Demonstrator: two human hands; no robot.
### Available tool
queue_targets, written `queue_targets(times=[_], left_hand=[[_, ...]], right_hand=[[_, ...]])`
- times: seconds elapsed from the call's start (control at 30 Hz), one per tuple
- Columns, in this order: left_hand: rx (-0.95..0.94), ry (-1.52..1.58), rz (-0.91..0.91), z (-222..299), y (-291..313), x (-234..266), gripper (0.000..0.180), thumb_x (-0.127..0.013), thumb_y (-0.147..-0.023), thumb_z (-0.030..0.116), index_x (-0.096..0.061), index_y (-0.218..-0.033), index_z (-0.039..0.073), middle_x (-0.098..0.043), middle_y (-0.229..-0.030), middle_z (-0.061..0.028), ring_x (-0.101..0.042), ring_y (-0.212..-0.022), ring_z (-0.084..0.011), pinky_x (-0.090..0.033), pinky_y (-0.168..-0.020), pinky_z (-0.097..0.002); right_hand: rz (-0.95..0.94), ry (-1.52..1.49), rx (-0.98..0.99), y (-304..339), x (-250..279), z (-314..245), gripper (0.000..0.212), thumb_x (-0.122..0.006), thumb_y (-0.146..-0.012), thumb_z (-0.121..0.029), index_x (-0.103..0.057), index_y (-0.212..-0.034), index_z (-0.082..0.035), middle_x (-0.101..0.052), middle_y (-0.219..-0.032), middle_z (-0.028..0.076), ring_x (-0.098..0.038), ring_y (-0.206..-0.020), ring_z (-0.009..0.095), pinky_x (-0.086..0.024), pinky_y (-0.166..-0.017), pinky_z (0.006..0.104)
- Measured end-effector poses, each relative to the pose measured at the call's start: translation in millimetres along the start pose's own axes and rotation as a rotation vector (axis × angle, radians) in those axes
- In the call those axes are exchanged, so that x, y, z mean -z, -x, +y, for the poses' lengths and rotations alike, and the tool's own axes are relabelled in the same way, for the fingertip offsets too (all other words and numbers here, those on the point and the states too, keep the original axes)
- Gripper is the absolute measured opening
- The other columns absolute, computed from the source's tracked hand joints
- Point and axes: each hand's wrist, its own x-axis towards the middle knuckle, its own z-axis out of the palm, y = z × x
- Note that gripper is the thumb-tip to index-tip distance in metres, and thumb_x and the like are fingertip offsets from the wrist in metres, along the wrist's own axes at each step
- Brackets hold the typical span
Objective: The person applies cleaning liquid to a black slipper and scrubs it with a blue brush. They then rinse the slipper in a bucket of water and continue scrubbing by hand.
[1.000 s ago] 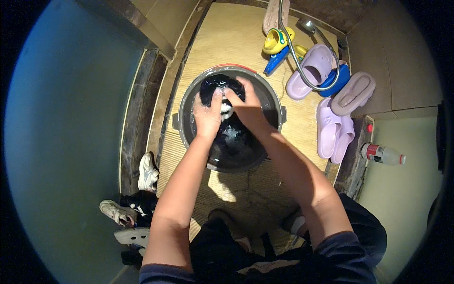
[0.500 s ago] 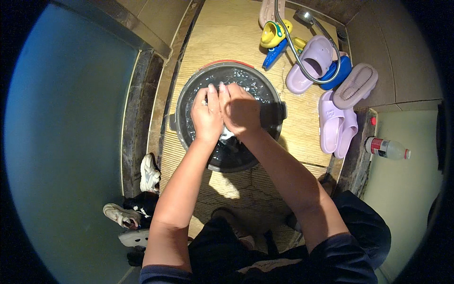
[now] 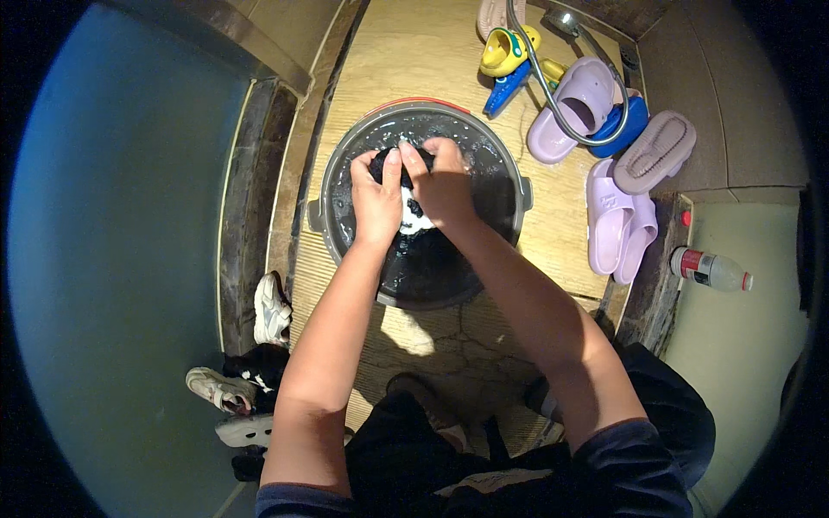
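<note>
A dark grey bucket (image 3: 525, 193) with water in it stands in front of me. Inside its mouth, both hands grip a wet black-and-white bundle, cloth-like in look (image 3: 414, 217); its exact kind I cannot make out. My left hand (image 3: 376, 203) curls round the bundle's left side, and my right hand (image 3: 443, 192) round its right. The two thumbs meet on top, pressing the black part. A white patch shows below, between the wrists. Bubbles and glints lie on the water around the fingers.
Lilac slippers (image 3: 607, 220), a yellow clog (image 3: 503, 52) and blue footwear lie to the right, with a shower hose (image 3: 553, 95) looped over them. A plastic bottle (image 3: 712, 269) lies far right. Several shoes (image 3: 272, 309) line the left edge.
My fingers have spread and bent round the bundle, whose black part now shows between my hands. More of its white patch shows too. The view has shifted slightly.
</note>
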Motion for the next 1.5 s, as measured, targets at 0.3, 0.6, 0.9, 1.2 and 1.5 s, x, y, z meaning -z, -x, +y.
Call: queue_targets(times=[0.3,0.6,0.9,1.2,1.5], left_hand=[[0.744,0.397,-0.126,-21.9,10.8,44.5,0.111,-0.060,-0.079,0.074,-0.037,-0.133,-0.021,-0.055,-0.125,-0.0303,-0.059,-0.112,-0.0316,-0.050,-0.092,-0.0405],[0.495,0.140,-0.194,5.7,35.8,36.4,0.110,-0.079,-0.067,0.061,-0.035,-0.144,-0.004,-0.052,-0.135,-0.0216,-0.051,-0.125,-0.0311,-0.040,-0.105,-0.0389],[0.788,0.521,-0.270,-10.0,27.8,27.1,0.097,-0.065,-0.080,0.067,-0.044,-0.138,-0.008,-0.055,-0.130,-0.0210,-0.055,-0.120,-0.0283,-0.043,-0.102,-0.0378],[0.737,0.378,-0.286,8.1,52.3,19.5,0.107,-0.042,-0.080,0.084,-0.050,-0.135,-0.008,-0.053,-0.133,-0.0229,-0.050,-0.122,-0.0291,-0.037,-0.104,-0.0364],[0.654,-0.138,-0.175,-5.4,73.3,23.7,0.095,-0.033,-0.093,0.072,-0.063,-0.107,-0.016,-0.065,-0.107,-0.0309,-0.063,-0.104,-0.0373,-0.045,-0.091,-0.0418]], right_hand=[[-0.483,-0.410,-0.327,43.2,40.4,-39.7,0.074,-0.082,-0.076,-0.037,-0.047,-0.129,-0.001,-0.067,-0.106,0.017,-0.065,-0.101,0.029,-0.050,-0.089,0.0407],[-0.410,-0.352,-0.862,13.7,45.1,-51.1,0.072,-0.072,-0.081,-0.056,-0.059,-0.123,0.001,-0.066,-0.111,0.020,-0.064,-0.101,0.027,-0.051,-0.086,0.0390],[-0.301,-0.505,-0.400,45.0,44.9,-35.1,0.064,-0.072,-0.086,-0.037,-0.045,-0.127,0.003,-0.063,-0.111,0.020,-0.062,-0.105,0.030,-0.051,-0.088,0.0414],[-0.578,0.006,-0.531,27.7,61.4,-50.6,0.082,-0.063,-0.087,-0.054,-0.038,-0.129,0.011,-0.063,-0.106,0.031,-0.064,-0.099,0.044,-0.051,-0.086,0.0454],[-0.538,0.218,-0.321,61.2,54.6,-40.1,0.072,-0.053,-0.095,-0.049,-0.041,-0.119,0.018,-0.063,-0.091,0.037,-0.065,-0.087,0.049,-0.053,-0.073,0.0504]])
